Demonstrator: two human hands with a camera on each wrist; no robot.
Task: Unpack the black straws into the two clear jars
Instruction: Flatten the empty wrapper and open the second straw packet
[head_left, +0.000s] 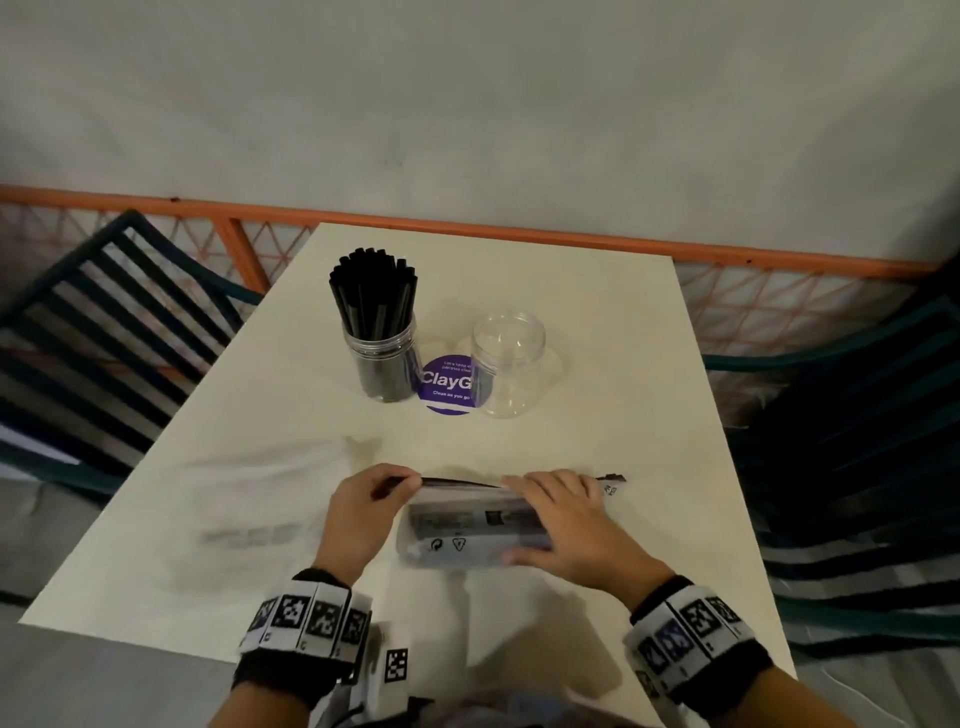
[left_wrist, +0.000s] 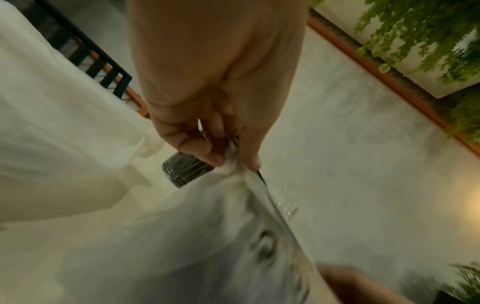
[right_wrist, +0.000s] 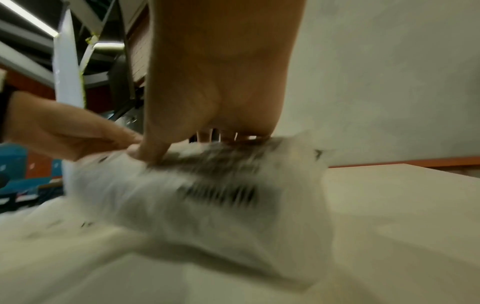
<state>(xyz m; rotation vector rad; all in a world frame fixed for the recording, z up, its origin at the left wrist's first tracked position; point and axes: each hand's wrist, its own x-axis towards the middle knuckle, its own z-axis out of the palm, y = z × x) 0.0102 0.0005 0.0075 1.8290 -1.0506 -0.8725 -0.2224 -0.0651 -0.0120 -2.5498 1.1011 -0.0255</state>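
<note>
A clear plastic bag of black straws (head_left: 467, 535) lies across the near middle of the table, blurred in the wrist views. My left hand (head_left: 408, 482) pinches the bag's (left_wrist: 207, 236) top left edge between thumb and fingertips (left_wrist: 249, 160). My right hand (head_left: 535, 519) grips the right half of the bag (right_wrist: 207, 191), fingers over its top and thumb (right_wrist: 152, 152) on the near side. Farther back stand a clear jar (head_left: 384, 364) packed with upright black straws (head_left: 371, 291) and, to its right, an empty clear jar (head_left: 509, 364).
A flat, empty-looking clear bag (head_left: 249, 499) lies on the table left of my hands. A round purple sticker (head_left: 447, 387) sits between the jars. Dark slatted chairs (head_left: 93, 332) stand at both sides, and an orange railing (head_left: 571, 236) runs behind the table.
</note>
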